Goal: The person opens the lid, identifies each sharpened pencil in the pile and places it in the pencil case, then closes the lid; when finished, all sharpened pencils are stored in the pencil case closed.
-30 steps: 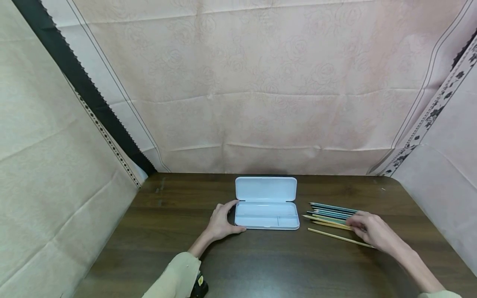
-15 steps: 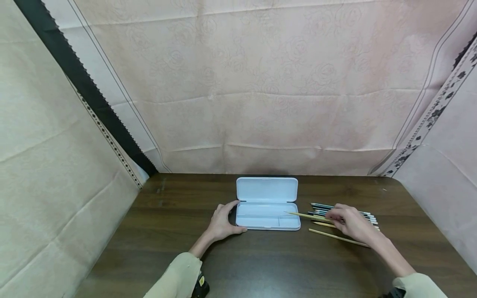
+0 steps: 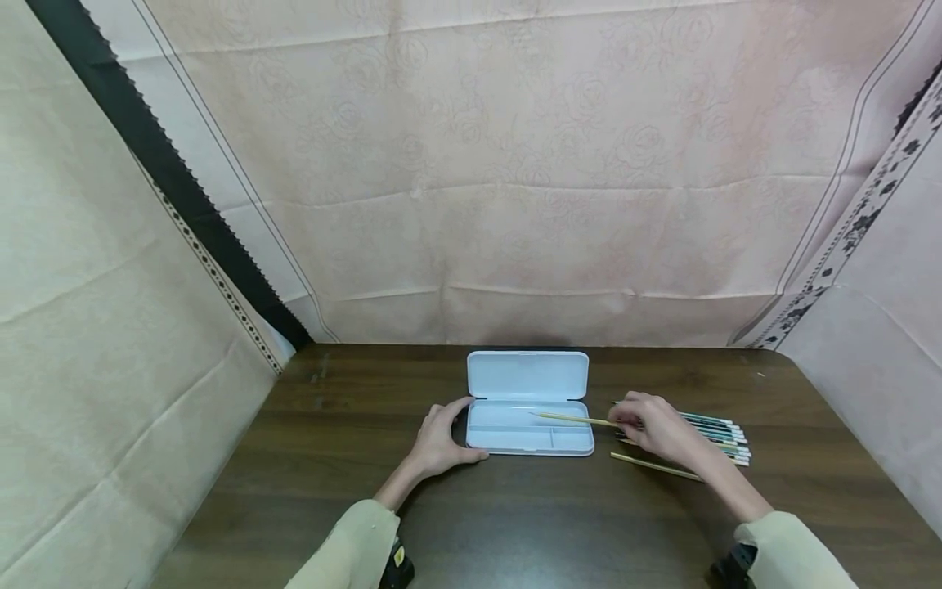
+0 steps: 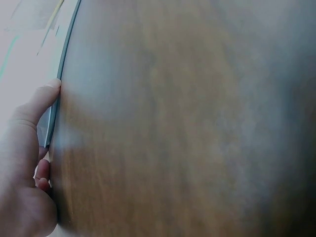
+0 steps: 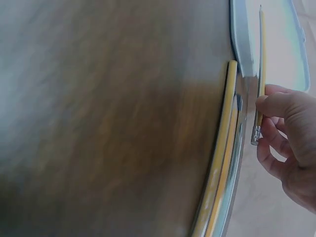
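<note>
A light blue pencil case [image 3: 527,374] lies open on the table, its lid folded back and its tray [image 3: 500,439] divided into compartments. My left hand [image 3: 437,443] holds the case by its left end, thumb at the front edge and fingers near the hinge corner; the left wrist view shows the thumb [image 4: 42,101] against the rim. Between thumb and fingers my right hand [image 3: 657,427] pinches a yellow pencil [image 5: 262,49] near its eraser end. The sharpened tip reaches left over the tray, above the case's right edge.
Right of the case, partly under my right hand, lies a row of several dark, teal and yellow pencils [image 3: 719,432]. One yellow pencil [image 3: 651,465] lies apart in front of them. Cloth screens [image 3: 515,204] surround the dark wooden table [image 3: 545,523].
My right hand has picked a yellow pencil out of the row and carried it left, so its tip is over the tray. The left hand stays at the case.
</note>
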`<state>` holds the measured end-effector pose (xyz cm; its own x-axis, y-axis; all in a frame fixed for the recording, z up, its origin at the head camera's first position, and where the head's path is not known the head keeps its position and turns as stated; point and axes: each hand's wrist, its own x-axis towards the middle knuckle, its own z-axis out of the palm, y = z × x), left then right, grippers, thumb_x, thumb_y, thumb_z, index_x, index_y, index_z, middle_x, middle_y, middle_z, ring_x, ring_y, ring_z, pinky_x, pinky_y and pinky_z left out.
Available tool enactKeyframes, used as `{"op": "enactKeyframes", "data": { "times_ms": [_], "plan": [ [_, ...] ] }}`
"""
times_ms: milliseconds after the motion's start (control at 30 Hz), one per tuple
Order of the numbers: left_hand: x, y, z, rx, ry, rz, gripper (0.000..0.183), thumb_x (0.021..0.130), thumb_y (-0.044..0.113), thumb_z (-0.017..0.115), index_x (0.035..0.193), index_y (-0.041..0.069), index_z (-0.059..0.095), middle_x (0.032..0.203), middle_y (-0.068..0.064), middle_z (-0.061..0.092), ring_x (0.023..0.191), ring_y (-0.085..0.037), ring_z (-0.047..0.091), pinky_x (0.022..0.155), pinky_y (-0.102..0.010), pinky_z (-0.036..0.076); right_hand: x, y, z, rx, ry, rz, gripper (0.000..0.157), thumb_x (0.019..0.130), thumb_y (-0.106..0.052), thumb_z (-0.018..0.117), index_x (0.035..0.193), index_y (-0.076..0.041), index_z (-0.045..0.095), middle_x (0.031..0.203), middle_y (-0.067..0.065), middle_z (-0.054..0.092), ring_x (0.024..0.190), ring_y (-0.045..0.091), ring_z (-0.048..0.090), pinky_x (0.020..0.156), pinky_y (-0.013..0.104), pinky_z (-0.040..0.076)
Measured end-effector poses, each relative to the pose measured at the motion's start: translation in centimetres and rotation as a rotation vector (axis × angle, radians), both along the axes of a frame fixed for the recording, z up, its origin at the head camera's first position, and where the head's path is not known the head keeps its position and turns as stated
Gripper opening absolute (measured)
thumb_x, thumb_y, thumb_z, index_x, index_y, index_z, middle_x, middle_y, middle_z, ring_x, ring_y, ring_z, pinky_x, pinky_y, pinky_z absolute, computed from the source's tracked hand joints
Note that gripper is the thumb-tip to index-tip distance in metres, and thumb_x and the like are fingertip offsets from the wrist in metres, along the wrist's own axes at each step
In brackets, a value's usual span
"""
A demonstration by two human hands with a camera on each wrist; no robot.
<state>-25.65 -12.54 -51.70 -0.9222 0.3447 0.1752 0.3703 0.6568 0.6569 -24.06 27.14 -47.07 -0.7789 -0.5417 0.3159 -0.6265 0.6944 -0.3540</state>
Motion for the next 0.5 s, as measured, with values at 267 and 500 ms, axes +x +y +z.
{"op": "enactKeyframes", "data": {
  "times_ms": [267,500],
  "plan": [
    [-0.2,-0.1,-0.1,-0.006,0.021,-0.003,0.09,0.07,0.041,0.09,0.146,0.016,0.05,0.131,-0.008,0.057,0.106,-0.022,0.045,0.086,-0.043,0.04,-0.9,-1.8,0.4,-0.003,0.014,0.036,0.024,0.082,0.009,0.074,0.097,-0.01,0.075,0.088,-0.005,0.062,0.073,0.008,0.054,0.063,0.028,0.049],
    [0.0,0.0,0.0,-0.008,0.011,0.006,0.09,0.07,0.041,0.09,0.146,0.016,0.05,0.133,-0.007,0.057,0.104,-0.022,0.045,0.085,-0.043,0.04,-1.5,-3.8,0.6,0.004,0.012,0.051,0.022,0.083,0.008,0.075,0.097,-0.009,0.076,0.09,-0.001,0.064,0.073,0.01,0.054,0.064,0.027,0.049]
  ]
}}
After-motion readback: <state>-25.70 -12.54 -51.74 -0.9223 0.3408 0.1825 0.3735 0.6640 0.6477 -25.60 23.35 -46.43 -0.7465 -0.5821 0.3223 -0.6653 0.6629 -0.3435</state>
